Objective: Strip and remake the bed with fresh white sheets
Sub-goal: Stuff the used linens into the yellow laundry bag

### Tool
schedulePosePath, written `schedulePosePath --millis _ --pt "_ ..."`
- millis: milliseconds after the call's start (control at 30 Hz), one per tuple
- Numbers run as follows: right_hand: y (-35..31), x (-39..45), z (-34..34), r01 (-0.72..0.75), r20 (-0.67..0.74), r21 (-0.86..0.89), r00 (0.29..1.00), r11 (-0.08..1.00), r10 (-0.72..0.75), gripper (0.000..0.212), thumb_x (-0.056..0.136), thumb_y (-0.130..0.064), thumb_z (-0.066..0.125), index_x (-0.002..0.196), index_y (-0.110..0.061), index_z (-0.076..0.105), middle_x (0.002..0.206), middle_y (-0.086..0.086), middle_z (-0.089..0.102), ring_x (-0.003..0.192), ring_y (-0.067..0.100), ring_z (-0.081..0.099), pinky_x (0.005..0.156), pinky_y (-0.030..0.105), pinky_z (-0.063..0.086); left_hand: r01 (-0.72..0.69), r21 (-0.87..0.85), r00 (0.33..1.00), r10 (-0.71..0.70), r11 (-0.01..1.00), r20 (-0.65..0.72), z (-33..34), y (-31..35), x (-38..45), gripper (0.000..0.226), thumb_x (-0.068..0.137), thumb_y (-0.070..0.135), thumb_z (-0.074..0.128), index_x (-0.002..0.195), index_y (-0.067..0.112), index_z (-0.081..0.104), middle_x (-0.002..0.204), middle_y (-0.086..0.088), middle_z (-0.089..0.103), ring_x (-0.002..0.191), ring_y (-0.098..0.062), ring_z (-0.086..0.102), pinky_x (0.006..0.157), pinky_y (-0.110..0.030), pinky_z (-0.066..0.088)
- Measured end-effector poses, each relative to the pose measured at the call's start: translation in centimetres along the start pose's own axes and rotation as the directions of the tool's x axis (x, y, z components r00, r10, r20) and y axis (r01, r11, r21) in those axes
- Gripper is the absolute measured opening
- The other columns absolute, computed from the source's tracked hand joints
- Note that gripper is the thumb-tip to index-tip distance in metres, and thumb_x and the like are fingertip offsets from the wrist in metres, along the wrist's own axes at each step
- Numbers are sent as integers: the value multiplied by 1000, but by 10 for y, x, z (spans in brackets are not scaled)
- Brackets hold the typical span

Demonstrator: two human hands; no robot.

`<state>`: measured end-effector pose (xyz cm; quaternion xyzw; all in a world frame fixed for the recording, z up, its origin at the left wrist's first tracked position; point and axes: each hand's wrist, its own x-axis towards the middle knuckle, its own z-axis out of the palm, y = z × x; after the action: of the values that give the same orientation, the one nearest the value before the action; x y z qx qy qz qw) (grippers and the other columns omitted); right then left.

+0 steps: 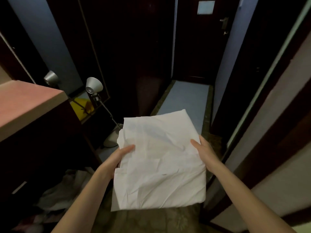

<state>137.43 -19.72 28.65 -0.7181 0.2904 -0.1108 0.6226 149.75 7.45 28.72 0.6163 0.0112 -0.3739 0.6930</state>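
— Both hands hold it: left hand [117, 157] and right hand [202, 148] each grip a side edge of the folded white sheet [159, 162], thumbs on top.
— Beyond the grip?
— A silver lamp [93, 86] far left, a dark door [202, 39] ahead. No writing is legible.

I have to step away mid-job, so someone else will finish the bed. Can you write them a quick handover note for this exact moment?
Left hand: grips the left edge of the folded white sheet, thumb on top.
Right hand: grips the right edge the same way.
The sheet is held in the air, still folded, facing the hallway and door.
A rumpled pile of linen lies on the floor at lower left, probably the stripped bedding.
The bed is not in view.
Left to do: carry the sheet to the bed, unfold it, spread it and tuck it in.
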Motion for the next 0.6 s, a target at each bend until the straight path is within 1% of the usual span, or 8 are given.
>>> schedulePosePath --millis 100,200,267,367,400,500,533,600 --pt "-4 47 12 -35 5 8 999 999 35 30 100 -23 48 129 -16 50 114 3 58 100 20 57 88 32 46 31 12 999 -31 999 -7 -9 19 47 34 89 23 60 121 10 60 103 -12 73 87 -26 72 71 -35 59" --pt "-2 99 24 -65 -27 -9 998 998 64 38 100 -26 48 137 -15 46 125 5 57 111 24 56 99 40 45 52 58 998 -53 997 26 -17 39 106 37 87 25 62 120 11 61 106 -12 72 90 -26 71 76 -36 58" --pt "-4 134 32 -76 -69 -5 995 997 76 39 100 -27 48 138 -16 46 128 6 56 114 25 55 101 44 44 72 72 996 -76 995 48 -23 56 149 38 84 27 66 119 12 62 107 -12 72 93 -28 70 83 -40 55" --pt "-10 179 41 -102 -139 19 985 995 103 36 100 -24 48 135 -14 48 127 7 58 110 23 56 96 39 46 82 140 990 -97 987 105 -27 84 213 43 78 27 74 116 13 64 106 -12 72 98 -30 69 97 -46 49" --pt "-12 191 43 -109 -159 34 981 993 113 36 100 -23 49 134 -13 49 126 6 58 108 22 57 93 36 46 84 150 988 -101 985 113 -27 93 231 44 75 28 77 115 15 64 105 -10 73 98 -30 68 98 -47 48" --pt "-16 225 46 -120 -219 73 967 990 133 31 100 -17 47 131 -11 51 122 4 59 100 15 58 85 27 46 79 191 984 -108 978 144 -23 116 282 63 61 35 83 118 17 64 108 -9 72 101 -30 68 100 -48 48" --pt "-18 234 48 -120 -241 68 961 990 133 29 100 -15 47 129 -11 51 120 3 59 98 14 58 83 26 45 81 187 978 -114 979 173 -21 122 297 62 64 34 83 119 16 63 109 -8 72 102 -29 68 99 -47 48" --pt "-20 256 48 -124 -287 49 949 991 132 32 100 -12 47 132 -7 51 120 4 58 103 16 56 88 28 43 96 194 971 -135 976 199 -13 132 327 50 75 30 78 120 14 63 109 -8 72 100 -27 69 94 -43 51"
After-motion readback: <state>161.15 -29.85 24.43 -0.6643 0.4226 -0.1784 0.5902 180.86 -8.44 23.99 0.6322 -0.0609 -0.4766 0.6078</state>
